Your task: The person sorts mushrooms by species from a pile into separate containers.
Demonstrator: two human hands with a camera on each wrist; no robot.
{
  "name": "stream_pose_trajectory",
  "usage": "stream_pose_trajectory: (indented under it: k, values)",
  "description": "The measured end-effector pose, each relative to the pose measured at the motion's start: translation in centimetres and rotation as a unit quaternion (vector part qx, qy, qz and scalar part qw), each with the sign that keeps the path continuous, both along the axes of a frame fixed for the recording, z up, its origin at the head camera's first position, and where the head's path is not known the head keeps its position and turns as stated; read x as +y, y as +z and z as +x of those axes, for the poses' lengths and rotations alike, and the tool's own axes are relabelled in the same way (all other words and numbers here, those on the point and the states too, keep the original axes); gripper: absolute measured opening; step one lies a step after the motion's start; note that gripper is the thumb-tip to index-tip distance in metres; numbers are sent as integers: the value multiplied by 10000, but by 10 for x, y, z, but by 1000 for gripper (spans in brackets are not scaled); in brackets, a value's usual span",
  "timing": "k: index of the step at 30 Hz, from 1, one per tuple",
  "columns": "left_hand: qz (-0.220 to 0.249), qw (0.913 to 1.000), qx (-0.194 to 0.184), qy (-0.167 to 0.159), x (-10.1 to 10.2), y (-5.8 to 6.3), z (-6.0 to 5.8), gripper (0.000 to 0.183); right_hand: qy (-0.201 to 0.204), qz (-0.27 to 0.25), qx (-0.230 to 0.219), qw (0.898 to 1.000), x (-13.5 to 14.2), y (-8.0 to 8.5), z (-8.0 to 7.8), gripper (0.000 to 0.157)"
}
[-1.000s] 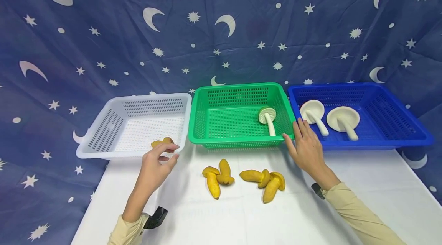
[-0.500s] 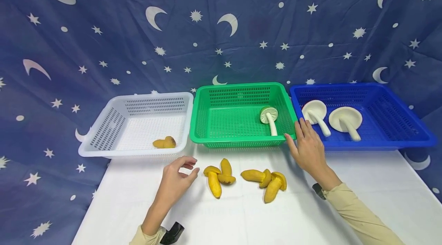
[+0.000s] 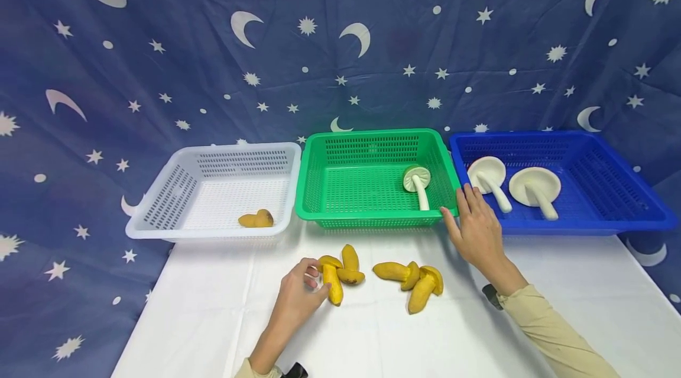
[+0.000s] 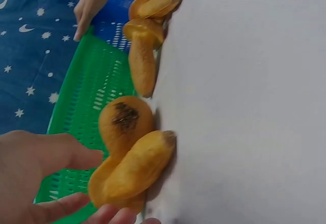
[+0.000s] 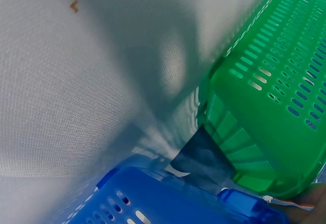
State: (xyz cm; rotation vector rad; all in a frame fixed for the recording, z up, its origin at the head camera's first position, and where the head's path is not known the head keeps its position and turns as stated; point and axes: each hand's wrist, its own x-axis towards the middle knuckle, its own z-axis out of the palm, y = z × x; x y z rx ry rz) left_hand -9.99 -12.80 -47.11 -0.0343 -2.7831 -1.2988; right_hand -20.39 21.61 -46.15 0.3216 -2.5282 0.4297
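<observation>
My left hand [image 3: 300, 292] is at the leftmost yellow toy mushroom [image 3: 332, 283], thumb and fingers spread on either side of its stem. In the left wrist view a gap shows between the thumb and that mushroom [image 4: 137, 170]. Against it lies a second mushroom [image 3: 350, 265] with a dark patch on its cap. Two more yellow mushrooms, one pointing left [image 3: 393, 271] and one pointing toward me [image 3: 422, 292], touch each other further right. My right hand [image 3: 479, 230] rests with extended fingers over the neighbouring rims of the green basket [image 3: 367, 216] and the blue basket [image 3: 564, 225].
At left stands a white basket [image 3: 213, 233] with a yellow mushroom [image 3: 257, 219] inside. One white-stemmed mushroom [image 3: 417, 183] lies in the green basket, and two [image 3: 486, 177] lie in the blue one. A starry blue curtain [image 3: 298, 58] hangs behind the baskets.
My left hand has come from the white basket's front rim, rightward and toward me, to the leftmost yellow mushroom. The mushroom in the white basket is now uncovered. My right hand stays put.
</observation>
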Motion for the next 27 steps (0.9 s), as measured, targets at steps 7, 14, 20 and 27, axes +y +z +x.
stream_pose_trajectory:
  k: [7, 14, 20, 27]
  values:
    - [-422, 9990, -139, 38, 13, -15, -4, 62, -25, -2, 51, 10000, 2, 1, 0, 58]
    - [-724, 9970, 41, 285, 19, -17, -8, 63, -19, -6, -44, 10000, 0, 0, 1, 59]
    - [-1069, 9936, 262, 266, 12, -16, -10, 53, -25, -12, 9, 10000, -1, 1, 0, 60]
    - [-928, 9944, 506, 83, 0, -11, -10, 52, -11, -35, 13, 10000, -1, 0, 0, 59]
